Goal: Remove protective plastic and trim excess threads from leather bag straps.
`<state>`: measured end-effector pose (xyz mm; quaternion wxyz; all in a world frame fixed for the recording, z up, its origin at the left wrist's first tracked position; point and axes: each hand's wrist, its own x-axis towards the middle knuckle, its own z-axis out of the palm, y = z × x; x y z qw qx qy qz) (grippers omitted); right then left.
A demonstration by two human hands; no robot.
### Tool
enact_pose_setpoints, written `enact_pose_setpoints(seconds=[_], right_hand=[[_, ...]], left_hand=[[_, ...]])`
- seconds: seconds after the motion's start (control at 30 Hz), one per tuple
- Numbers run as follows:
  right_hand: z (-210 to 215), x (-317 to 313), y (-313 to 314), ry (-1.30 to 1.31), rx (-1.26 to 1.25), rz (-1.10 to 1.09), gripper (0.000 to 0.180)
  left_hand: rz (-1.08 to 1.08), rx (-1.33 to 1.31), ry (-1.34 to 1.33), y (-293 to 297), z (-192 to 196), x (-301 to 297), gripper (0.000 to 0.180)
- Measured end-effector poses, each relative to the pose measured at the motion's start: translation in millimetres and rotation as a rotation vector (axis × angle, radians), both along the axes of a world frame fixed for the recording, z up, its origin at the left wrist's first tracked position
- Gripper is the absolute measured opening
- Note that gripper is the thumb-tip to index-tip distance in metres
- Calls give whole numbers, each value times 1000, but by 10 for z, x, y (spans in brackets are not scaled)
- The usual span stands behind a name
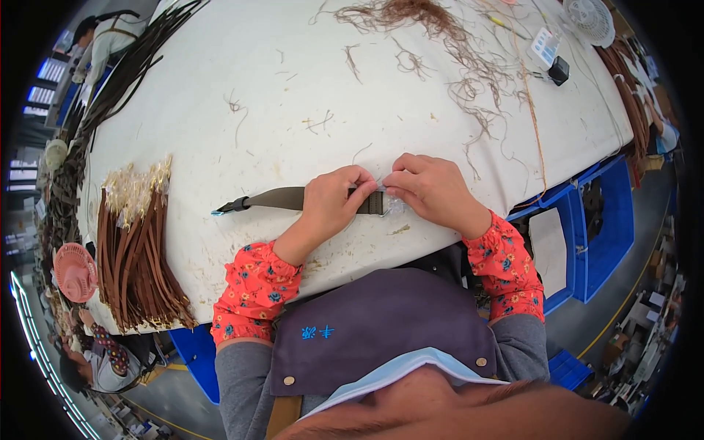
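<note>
An olive-brown strap point(277, 198) lies across the near part of the white table. Its left end narrows to a dark tip with a bit of blue. Over the strap's right part, my left hand point(336, 199) is closed, thumb and forefinger pinched on a small piece of clear plastic film point(381, 187). My right hand point(434, 189) pinches the same film from the other side, so the fingertips of both hands nearly meet. Below the fingers, a metal buckle point(382, 208) shows at the strap's right end, with more film beside it.
A bundle of brown straps point(136, 264) with plastic-wrapped ends lies at the left. Dark straps point(132, 70) hang over the far left edge. Loose brown threads point(469, 81) spread at the back right, near a small black box point(559, 70). Blue crates point(609, 227) stand right of the table.
</note>
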<state>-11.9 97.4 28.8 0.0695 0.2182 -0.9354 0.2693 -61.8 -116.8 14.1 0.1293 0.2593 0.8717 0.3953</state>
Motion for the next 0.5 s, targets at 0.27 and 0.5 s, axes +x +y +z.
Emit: enact_pose_setpoints(seconds=[0.27, 0.5], right_hand=[[10, 9, -6, 24, 21, -2, 10], [8, -16, -10, 76, 37, 30, 8]], left_hand=[[7, 4, -8, 5, 1, 3, 17], [11, 7, 0, 1, -12, 7, 17]])
